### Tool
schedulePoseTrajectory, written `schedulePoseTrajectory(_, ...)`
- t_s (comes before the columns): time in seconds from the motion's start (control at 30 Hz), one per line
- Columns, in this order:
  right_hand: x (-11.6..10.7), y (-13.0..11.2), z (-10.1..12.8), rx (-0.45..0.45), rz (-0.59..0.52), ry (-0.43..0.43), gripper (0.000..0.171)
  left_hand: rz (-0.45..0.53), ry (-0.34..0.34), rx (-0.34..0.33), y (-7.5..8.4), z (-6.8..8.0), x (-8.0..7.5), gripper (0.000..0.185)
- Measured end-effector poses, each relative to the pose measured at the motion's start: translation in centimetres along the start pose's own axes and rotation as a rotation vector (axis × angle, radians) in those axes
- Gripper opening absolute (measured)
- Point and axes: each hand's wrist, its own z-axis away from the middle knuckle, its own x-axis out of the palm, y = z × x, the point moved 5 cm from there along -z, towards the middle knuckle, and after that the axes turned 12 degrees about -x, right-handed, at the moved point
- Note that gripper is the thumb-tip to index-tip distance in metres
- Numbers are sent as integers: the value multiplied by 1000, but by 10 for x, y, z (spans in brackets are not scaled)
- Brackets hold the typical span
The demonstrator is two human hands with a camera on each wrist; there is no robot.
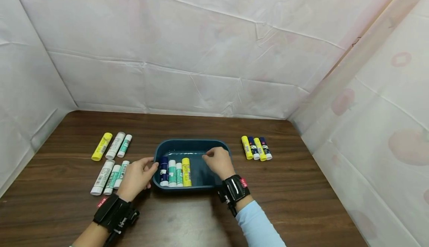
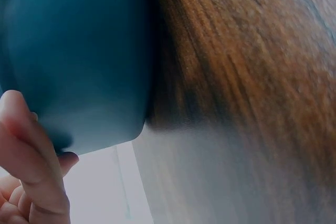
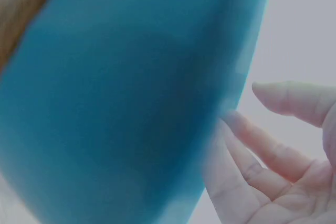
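A dark teal tray (image 1: 209, 178) sits on the wooden table with a row of glue sticks standing side by side in its left part: a navy one (image 1: 164, 171), two green-and-white ones (image 1: 172, 174) and a yellow one (image 1: 186, 172). At the tray's left end my left hand (image 1: 136, 174) touches the rim with loosely bent fingers. Over the right end is my right hand (image 1: 219, 163), holding nothing that I can see. In the right wrist view its fingers (image 3: 273, 153) reach the blurred tray wall, the thumb held apart from them.
Left of the tray lie several more glue sticks in two groups, an upper one with a yellow stick (image 1: 102, 146) and a lower one with a large white stick (image 1: 102, 177). On the right, yellow (image 1: 247, 147) and navy glue sticks lie together. White sheeting (image 1: 201, 46) encloses the table.
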Motion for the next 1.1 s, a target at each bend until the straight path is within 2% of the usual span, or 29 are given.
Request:
schedulePoseTrajectory(0.27,-54,15,-4,31,-35,101,26,2,0,1,-1,-1,0,42)
schedulePoseTrajectory(0.4,-79,29,-4,41,-1,143,28,6,-1,-2,-1,-1,0,42)
schedulePoseTrajectory(0.53,-95,45,-3,54,35,171,30,4,-2,-9,-1,-1,1,42)
schedulePoseTrajectory(0.83,-108,74,-5,98,88,199,30,14,8,-1,-2,0,3,42)
schedulePoseTrajectory(1.1,-103,97,-19,165,119,212,32,7,20,-12,-2,0,3,42)
